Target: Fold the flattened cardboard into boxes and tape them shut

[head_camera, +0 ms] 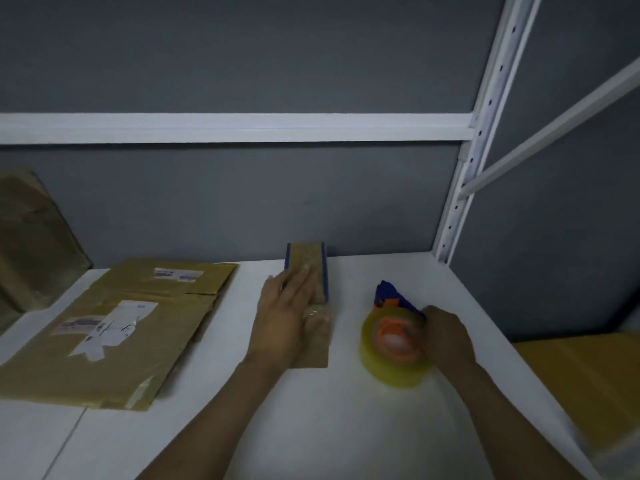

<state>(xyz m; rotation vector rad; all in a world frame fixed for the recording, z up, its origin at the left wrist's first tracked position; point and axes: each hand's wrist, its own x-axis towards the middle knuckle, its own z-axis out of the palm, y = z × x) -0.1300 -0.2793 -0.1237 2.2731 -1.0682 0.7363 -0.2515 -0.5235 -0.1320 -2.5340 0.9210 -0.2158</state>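
Observation:
A small brown cardboard box (pixel 309 261) with blue edges lies on the white shelf top (pixel 311 420), its near part covered in clear tape. My left hand (pixel 285 317) lies flat on it with straight fingers, pressing down. To the right, my right hand (pixel 446 336) grips a blue and orange tape dispenser (pixel 391 336) with a yellowish clear tape roll, resting on the shelf. Flattened cardboard sheets (pixel 114 327) with white labels lie stacked at the left.
A brown bag or packet (pixel 31 237) leans against the grey wall at far left. A white shelf upright (pixel 460 188) and rails stand at the right. Something yellow (pixel 595 375) sits below the shelf's right edge.

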